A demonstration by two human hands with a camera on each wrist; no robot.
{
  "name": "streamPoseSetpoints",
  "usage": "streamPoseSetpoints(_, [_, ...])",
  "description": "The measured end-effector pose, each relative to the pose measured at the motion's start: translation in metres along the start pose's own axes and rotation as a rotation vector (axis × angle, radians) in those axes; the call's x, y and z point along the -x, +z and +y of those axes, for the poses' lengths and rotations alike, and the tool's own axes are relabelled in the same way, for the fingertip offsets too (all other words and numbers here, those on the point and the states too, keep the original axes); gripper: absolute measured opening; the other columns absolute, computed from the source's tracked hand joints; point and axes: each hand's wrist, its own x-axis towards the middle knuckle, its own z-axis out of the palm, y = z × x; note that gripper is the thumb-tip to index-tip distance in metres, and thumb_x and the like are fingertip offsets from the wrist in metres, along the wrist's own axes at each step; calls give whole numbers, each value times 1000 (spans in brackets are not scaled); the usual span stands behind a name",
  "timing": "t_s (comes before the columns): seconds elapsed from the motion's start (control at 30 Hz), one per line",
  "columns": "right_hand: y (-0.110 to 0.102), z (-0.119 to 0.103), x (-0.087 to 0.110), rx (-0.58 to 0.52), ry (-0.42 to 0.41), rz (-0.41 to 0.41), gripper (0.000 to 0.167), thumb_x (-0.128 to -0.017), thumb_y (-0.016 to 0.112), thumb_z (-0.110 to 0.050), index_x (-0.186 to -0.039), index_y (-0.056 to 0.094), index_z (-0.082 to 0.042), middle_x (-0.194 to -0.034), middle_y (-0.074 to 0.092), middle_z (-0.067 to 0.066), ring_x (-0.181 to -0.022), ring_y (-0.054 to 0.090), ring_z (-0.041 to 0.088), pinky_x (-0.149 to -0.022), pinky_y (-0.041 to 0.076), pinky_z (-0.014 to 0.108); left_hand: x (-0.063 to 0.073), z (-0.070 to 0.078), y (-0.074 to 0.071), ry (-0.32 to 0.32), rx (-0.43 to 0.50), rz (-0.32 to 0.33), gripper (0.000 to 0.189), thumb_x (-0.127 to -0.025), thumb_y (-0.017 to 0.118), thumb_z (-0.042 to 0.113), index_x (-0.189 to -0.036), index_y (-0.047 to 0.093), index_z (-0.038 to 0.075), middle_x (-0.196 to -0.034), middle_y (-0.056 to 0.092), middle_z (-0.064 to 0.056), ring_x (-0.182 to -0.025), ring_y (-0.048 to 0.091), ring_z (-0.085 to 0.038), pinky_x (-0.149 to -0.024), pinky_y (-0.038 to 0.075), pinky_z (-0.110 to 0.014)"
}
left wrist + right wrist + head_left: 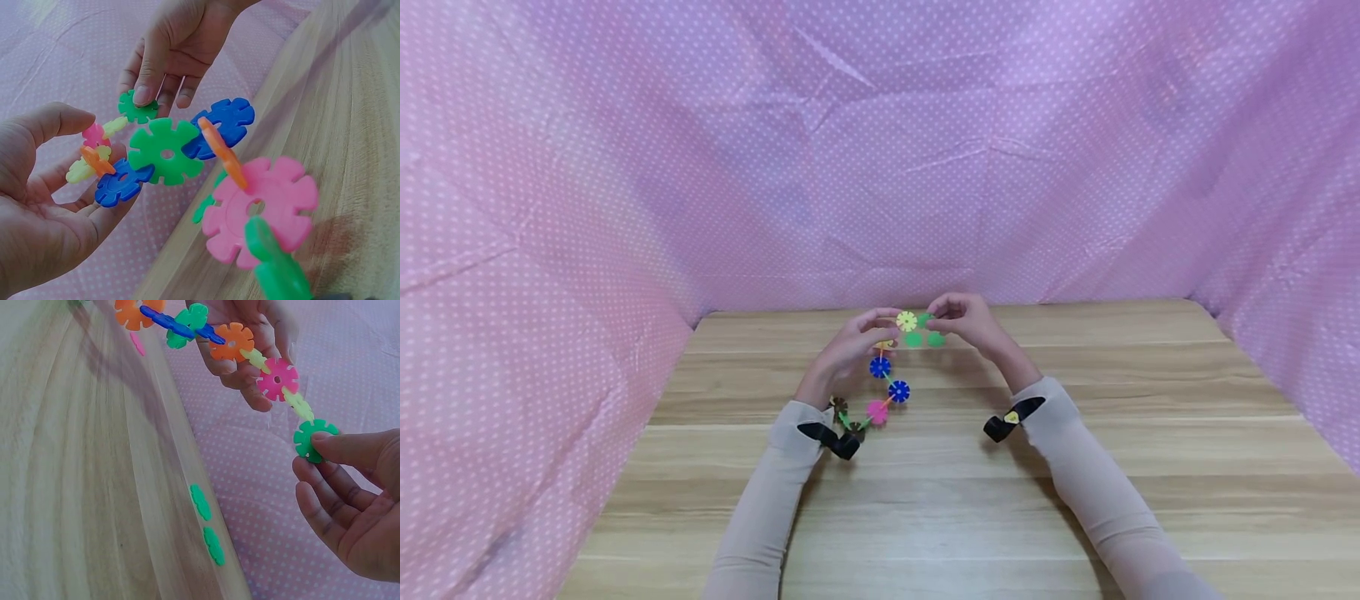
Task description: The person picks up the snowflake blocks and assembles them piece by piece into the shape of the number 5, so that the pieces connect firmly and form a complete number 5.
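Observation:
A chain of notched plastic flower discs, slotted edge to edge, hangs between the hands. My left hand (pixel 848 343) holds it near one end, thumb and fingers around a pink disc (pixel 277 380) and its neighbours. My right hand (pixel 970 323) pinches a green disc (pixel 307 441) between thumb and fingers. That green disc meets the edge of a yellow disc (pixel 906 322), the chain's end beside the left hand. Below the left hand the chain runs down through blue discs (pixel 898 391), another pink disc (pixel 877 412) and brown discs (pixel 855 431) near the left wrist.
Two loose green discs (pixel 212 546) lie on the wooden table (pixel 925 517) near its far edge, under the hands. Pink dotted cloth (pixel 880 167) hangs behind the table and on both sides. A black strap with a camera (pixel 1000 427) sits on each wrist.

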Motion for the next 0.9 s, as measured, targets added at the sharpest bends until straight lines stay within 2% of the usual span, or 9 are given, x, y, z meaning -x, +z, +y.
streamPoseSetpoints(0.03, [0,0,0,-1,-3,1,21,-89,75,-2,-107,68,8,-92,70,8,-76,65,9,-74,61,32,0,0,0,3,-6,1,39,-102,60,12,-141,55,9,-142,46,-33,-106,59,-26,-110,46,-62])
streamPoseSetpoints(0.13, [0,0,1,6,-16,4,21,-89,76,-2,-106,69,8,-90,70,7,-77,64,8,-71,60,27,0,-1,1,8,-10,2,39,-102,60,12,-141,54,8,-142,47,-32,-111,58,-32,-109,48,-61])
streamPoseSetpoints(0.27, [3,-3,3,3,-32,21,20,-88,77,-2,-104,70,8,-90,70,10,-77,64,9,-68,57,21,0,-1,2,8,-1,14,39,-102,61,12,-140,54,8,-130,56,-20,-114,58,-35,-109,47,-62])
streamPoseSetpoints(0.37, [6,-4,3,-3,-50,38,18,-87,77,0,-103,71,9,-90,71,14,-77,64,10,-66,55,17,-1,-1,4,0,27,27,37,-102,62,13,-138,54,7,-117,62,-7,-107,61,-28,-110,45,-64])
streamPoseSetpoints(0.43, [8,-4,2,5,-66,43,17,-87,77,2,-102,71,9,-91,72,16,-77,65,11,-66,55,17,-1,-2,6,-7,61,35,35,-102,61,13,-136,54,6,-112,63,-3,-102,62,-22,-112,44,-64])
streamPoseSetpoints(0.6, [11,-5,1,47,-89,43,15,-87,77,1,-101,73,6,-93,74,17,-79,66,11,-68,57,18,-1,-3,10,-21,95,76,26,-104,60,16,-127,56,5,-102,64,-1,-94,63,-15,-113,43,-62])
streamPoseSetpoints(0.83, [15,-7,3,90,-98,21,13,-87,79,-3,-98,76,2,-94,76,16,-82,69,16,-70,60,22,0,-2,13,-12,41,138,17,-101,62,12,-116,61,4,-95,67,2,-89,65,-12,-111,46,-60])
streamPoseSetpoints(0.9, [15,-6,2,97,-107,13,13,-86,80,-4,-97,76,2,-94,76,16,-83,70,15,-71,60,23,-1,-3,14,-5,26,151,15,-100,62,10,-114,61,4,-93,68,2,-85,66,-11,-107,50,-57])
